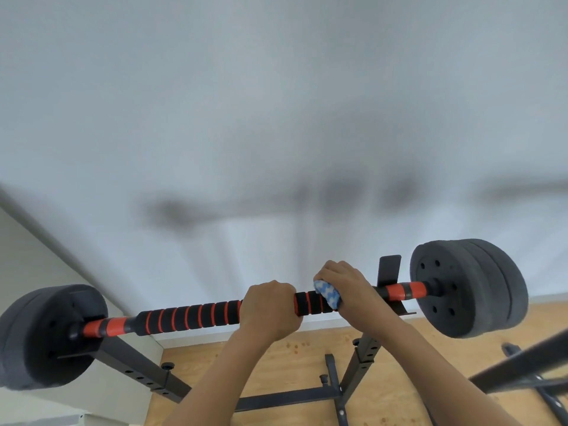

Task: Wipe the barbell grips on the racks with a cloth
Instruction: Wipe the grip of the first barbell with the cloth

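A barbell lies across a black rack [362,348], its grip [190,318] wrapped in black foam with orange rings. My left hand [269,309] grips the foam near the bar's middle. Just right of it, my right hand [344,284] holds a blue-and-white cloth [327,296] wrapped over the grip. Dark round weight plates sit on both ends, the left plates [40,336] and the right plates [473,287]. Orange sleeve sections show next to each set of plates.
A white wall stands close behind the bar. Below lies a light wooden floor [292,361] with the rack's black base bars. Another black bar [522,364] crosses the lower right corner.
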Demonstrator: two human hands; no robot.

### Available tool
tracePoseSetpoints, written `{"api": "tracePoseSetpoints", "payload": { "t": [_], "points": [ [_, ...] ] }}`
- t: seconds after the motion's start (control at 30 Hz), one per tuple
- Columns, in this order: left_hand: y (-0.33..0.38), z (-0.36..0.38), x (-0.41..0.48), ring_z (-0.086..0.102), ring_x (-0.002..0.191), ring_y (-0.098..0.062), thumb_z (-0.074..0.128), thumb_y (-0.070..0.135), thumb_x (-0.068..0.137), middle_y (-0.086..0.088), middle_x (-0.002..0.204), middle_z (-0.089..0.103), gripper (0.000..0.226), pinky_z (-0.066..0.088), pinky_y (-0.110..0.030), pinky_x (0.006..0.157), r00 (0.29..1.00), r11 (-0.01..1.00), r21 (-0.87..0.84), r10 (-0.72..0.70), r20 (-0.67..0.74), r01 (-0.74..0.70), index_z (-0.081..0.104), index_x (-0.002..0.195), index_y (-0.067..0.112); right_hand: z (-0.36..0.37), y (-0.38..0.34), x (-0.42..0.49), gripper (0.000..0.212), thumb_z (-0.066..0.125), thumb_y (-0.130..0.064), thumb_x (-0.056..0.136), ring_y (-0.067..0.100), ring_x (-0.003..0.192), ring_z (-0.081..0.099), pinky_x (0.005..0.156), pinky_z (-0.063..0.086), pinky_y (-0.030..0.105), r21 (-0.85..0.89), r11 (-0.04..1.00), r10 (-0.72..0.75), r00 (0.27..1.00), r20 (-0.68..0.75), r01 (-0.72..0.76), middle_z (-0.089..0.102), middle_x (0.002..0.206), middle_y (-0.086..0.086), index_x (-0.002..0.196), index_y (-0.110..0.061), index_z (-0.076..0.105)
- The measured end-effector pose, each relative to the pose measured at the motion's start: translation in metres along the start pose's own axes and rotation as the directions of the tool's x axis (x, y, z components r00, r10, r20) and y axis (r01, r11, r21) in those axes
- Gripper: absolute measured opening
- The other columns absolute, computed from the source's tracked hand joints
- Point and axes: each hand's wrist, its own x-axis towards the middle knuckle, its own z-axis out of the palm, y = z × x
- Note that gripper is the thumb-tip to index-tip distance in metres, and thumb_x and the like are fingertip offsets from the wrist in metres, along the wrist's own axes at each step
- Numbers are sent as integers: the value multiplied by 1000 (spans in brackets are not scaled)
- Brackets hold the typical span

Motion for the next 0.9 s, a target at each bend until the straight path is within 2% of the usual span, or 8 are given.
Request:
{"api": "tracePoseSetpoints", "payload": {
  "t": [0.17,0.23,0.33,0.4,0.53,0.67,0.77,0.9],
  "points": [
    [-9,-16,18,53,60,-12,67,40,76,9,68,56,24,45,-28,60,936,988,-151,20,351,35,48,73,27,-1,-3,-1,40,64,1,84,10,98,44,86,41,27,-35,999,20,1000,16,-19,54,113,-13,115,-24,61],
    [-8,-18,15,52,61,-13,66,39,76,8,68,55,23,42,-27,61,955,989,-145,45,292,-3,47,72,26,-1,-3,3,40,62,1,85,10,97,44,86,42,26,-47,997,58,998,36,-56,53,111,-12,115,-26,59],
    [2,-7,-2,50,69,-16,58,37,88,8,74,52,17,35,-30,66,996,996,14,84,29,-85,48,84,25,-1,-5,10,38,57,2,85,13,95,46,84,44,29,-65,993,105,992,74,-101,53,108,-9,113,-25,59],
    [8,4,-9,47,69,-16,53,38,94,9,74,48,19,31,-30,66,995,997,16,71,-63,-70,46,87,23,1,-3,12,38,56,2,85,14,94,47,84,46,32,-66,992,112,990,82,-107,53,108,-9,112,-24,59],
    [10,9,-4,43,57,-13,49,41,94,9,61,38,25,27,-29,57,996,998,55,32,-88,-27,43,78,23,1,-2,10,37,55,3,84,13,92,46,83,46,34,-46,996,85,994,70,-82,53,104,-10,108,-24,59],
    [8,4,1,47,59,-13,48,44,92,8,63,44,26,33,-29,58,999,998,59,29,-43,-26,43,75,25,-2,-2,9,37,54,5,85,15,95,49,84,47,34,21,996,88,993,83,-90,55,106,-8,109,-22,61],
    [5,-4,9,51,58,-14,56,44,86,8,64,52,24,40,-29,58,998,1000,-8,19,61,-18,50,74,25,-1,0,11,38,55,4,84,14,94,49,85,47,35,25,996,82,991,108,-85,54,104,-10,108,-24,61],
    [0,-18,24,55,57,-14,68,41,76,7,66,59,23,49,-28,62,926,985,-170,38,375,29,59,82,21,-2,0,14,42,55,7,83,13,95,47,87,47,35,7,996,84,985,147,-86,49,103,-15,111,-24,60]
  ]
}}
